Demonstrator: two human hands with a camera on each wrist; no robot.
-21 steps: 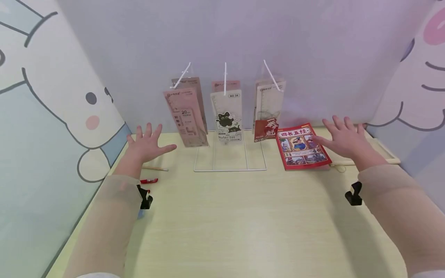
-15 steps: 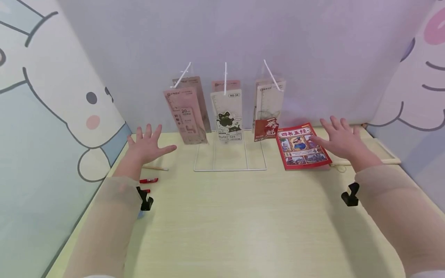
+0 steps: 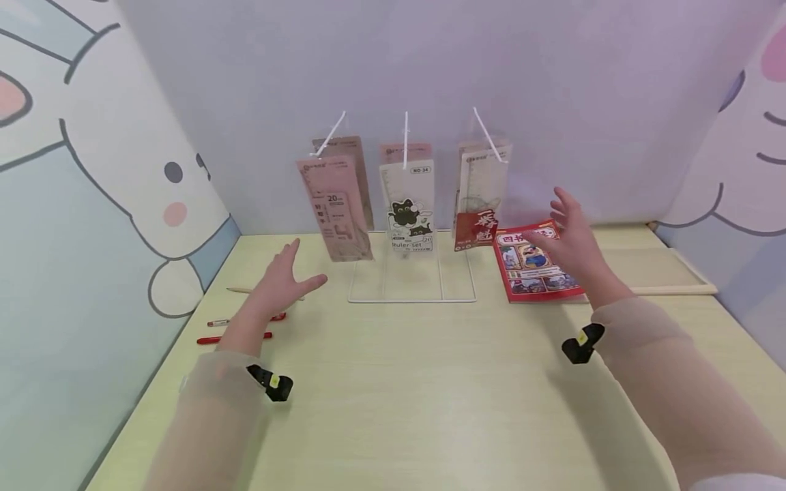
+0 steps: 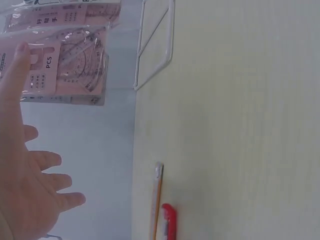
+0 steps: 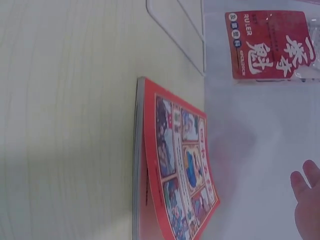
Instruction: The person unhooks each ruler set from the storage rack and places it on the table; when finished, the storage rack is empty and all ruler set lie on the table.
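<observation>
The pink ruler-set pack [image 3: 336,211] hangs on the left-hand prong of a white wire rack [image 3: 413,301], in front of a darker pack; the left wrist view shows a clear protractor in its lower part. Just below and to the left of it is the left hand [image 3: 276,283], its grip wide, thumb spread from the fingers and nothing held. The thumb overlaps the pack in the left wrist view, but in the head view the tip is apart from it.

The red comic-covered book [image 3: 535,273] lies on the worktop [image 3: 430,389] right of the rack, its cover bowed up along one edge. The right hand [image 3: 575,245] is raised over its far right part, grip also wide and holding nothing, thumb out and fingers slightly bent.

On the middle prong hangs the black-cat ruler-set pack [image 3: 408,204], on the right prong a white pack with a red lower panel [image 3: 479,198]. Beside and beyond the left forearm lie a pencil [image 3: 238,290], one red pen [image 3: 278,317] partly hidden by the wrist, and a second red pen [image 3: 209,339] nearer the wearer. A pale framed board [image 3: 681,290] lies at the far right. Cartoon-printed walls [image 3: 123,157] flank the plain back wall [image 3: 276,68].
</observation>
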